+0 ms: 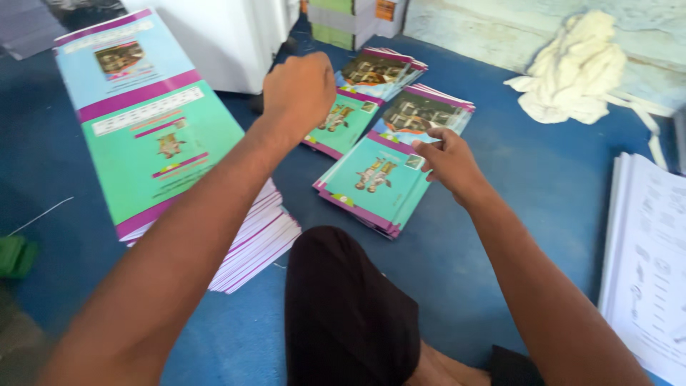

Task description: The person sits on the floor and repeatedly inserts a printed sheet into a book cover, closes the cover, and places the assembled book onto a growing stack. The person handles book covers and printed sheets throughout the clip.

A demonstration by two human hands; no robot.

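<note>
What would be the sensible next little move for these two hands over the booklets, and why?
Probably the right hand should press down on the near stack of booklets to square it. Its fingers already touch the top cover's edge, and the booklets beneath look slightly fanned. The left hand is fisted above the far stack, seemingly holding nothing.

FREE: bare blue floor (550, 186) between near booklet stack (382, 175) and white sheet pile (647, 257); open strip at far left | OBSTACLES: tall cover stack (161, 136) left; far booklet stack (364, 96) just beside near one; white cabinet (221, 39) behind; crumpled cloth (572, 68) far right; raised knee (343, 307) in front of near stack.
</note>
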